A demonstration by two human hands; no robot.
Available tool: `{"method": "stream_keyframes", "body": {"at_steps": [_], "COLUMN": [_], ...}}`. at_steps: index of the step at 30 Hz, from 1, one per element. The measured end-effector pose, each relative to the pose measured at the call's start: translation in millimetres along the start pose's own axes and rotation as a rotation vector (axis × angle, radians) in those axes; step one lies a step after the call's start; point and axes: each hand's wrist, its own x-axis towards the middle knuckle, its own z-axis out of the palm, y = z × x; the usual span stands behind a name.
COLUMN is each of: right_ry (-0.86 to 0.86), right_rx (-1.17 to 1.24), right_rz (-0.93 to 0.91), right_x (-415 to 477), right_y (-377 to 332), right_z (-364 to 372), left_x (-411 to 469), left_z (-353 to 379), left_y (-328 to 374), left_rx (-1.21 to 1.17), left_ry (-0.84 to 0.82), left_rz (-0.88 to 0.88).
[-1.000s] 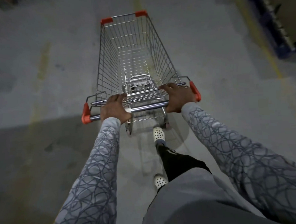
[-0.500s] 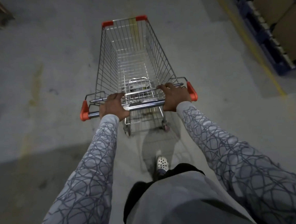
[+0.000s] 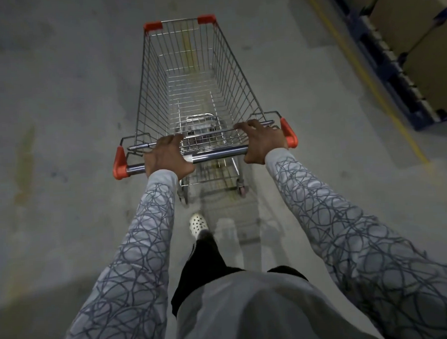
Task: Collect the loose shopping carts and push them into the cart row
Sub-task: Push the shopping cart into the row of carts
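While hands grip, pallet flanks cart.

The wire shopping cart's front wheels are hidden under its basket. The brown cardboard boxes on the blue rack are cut off by the right edge. One white perforated clog shows; the other foot is hidden.

Grey concrete floor, yellow floor line right of the hands, blue pallets bearing cardboard boxes far right
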Motion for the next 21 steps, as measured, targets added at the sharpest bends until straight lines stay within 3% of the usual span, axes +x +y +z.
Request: {"method": "stream_keyframes", "body": {"at_steps": [10,21], "right_ry": [0.017,0.027], "right_rx": [-0.055,-0.095], "right_rz": [0.346,0.370], "right_x": [191.4,410.5], "right_y": [-35.1,15.1], "right_z": [-32.3,-105.5], "left_x": [202.9,434.3], "left_z": [-45.7,-62.7], "left_y": [-19.6,14.0], "left_rx": [0.021,0.033], "left_ry": [-0.096,-0.073], "left_rz": [0.108,0.112]}}
